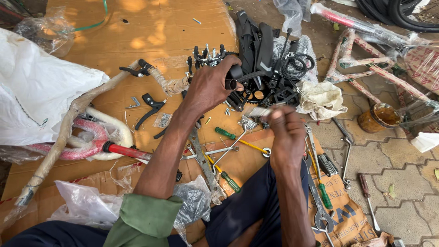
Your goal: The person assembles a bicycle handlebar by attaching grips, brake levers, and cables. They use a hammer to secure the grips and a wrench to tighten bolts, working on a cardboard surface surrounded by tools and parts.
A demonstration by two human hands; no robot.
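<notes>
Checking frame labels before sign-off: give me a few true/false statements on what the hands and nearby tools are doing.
1. The left hand grips a black handlebar grip at the pile of black bike parts. True.
2. The right hand is resting flat on the paving. False: it is raised, fingers pinched on a small pale item I cannot identify.
3. Green-handled screwdrivers lie on the cardboard near the hands. True.
4. The brown tin stands on the cardboard. False: it stands on the paving, off to the right.
5. A black brake lever lies loose on the cardboard. True.
</notes>
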